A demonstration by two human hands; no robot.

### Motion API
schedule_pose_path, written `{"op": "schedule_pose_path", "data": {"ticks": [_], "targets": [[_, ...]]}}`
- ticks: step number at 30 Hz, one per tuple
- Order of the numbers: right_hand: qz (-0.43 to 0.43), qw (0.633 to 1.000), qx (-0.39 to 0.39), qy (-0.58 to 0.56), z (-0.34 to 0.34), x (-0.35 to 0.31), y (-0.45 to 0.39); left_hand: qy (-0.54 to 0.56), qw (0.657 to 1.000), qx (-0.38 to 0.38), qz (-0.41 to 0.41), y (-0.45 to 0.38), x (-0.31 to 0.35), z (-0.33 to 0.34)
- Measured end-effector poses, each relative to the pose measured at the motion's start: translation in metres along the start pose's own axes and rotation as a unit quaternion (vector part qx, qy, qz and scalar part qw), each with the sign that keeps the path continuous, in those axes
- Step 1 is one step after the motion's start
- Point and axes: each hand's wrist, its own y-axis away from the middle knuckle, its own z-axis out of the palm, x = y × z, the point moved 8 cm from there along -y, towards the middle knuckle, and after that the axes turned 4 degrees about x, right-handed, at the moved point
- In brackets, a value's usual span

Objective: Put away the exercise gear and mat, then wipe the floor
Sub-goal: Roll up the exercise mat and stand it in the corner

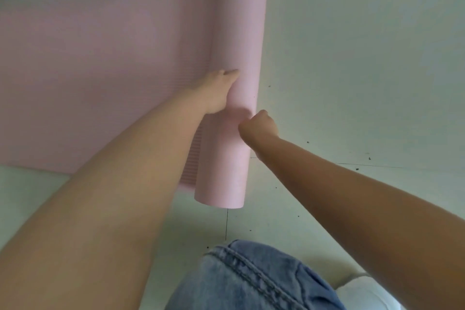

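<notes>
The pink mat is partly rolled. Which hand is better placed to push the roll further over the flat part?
The left hand: it lies on the roll on the side facing the flat mat. The right hand, curled, touches the roll's opposite, floor-side edge.

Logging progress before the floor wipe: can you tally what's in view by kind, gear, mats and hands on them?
Pink mat, partly rolled, on the floor: 1
Hands on the mat's roll: 2, the left hand and the right hand
Other exercise gear in view: 0
Total: 3
</notes>
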Motion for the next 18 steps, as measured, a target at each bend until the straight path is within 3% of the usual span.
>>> {"op": "schedule_pose_path", "data": {"ticks": [6, 11, 18], "targets": [[0.003, 0.989, 0.033, 0.143, 0.009, -0.026, -0.011, 0.102, 0.992, 0.063, 0.049, -0.027, -0.021, -0.008], [0.042, 0.986, 0.052, 0.154, 0.018, -0.039, -0.007, 0.186, 0.976, 0.084, 0.079, -0.035, -0.045, -0.002], [0.106, 0.973, 0.164, 0.125, 0.038, -0.064, -0.001, 0.06, 0.959, 0.089, 0.261, -0.043, -0.057, -0.009]]}}
